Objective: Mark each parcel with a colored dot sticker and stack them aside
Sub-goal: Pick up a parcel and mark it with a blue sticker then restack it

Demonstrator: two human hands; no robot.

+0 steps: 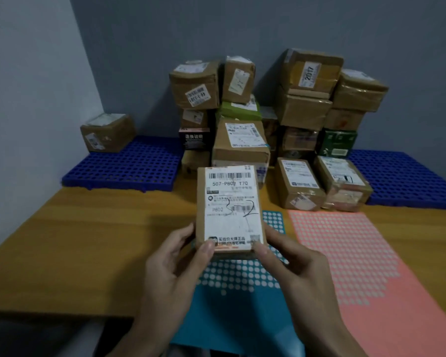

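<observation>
Our left grip (175,264) and right grip (291,264) clasp the parcel (229,207) over the blue sheet (242,313); pile (242,140) at twelve o'clock.

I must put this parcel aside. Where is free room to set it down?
The table is bare left of the blue sheet, before the left mat. That mat is free beside the lone box; the right mat is mostly free too. The middle back is crowded with stacked boxes; the pink sheet covers the right front.
</observation>
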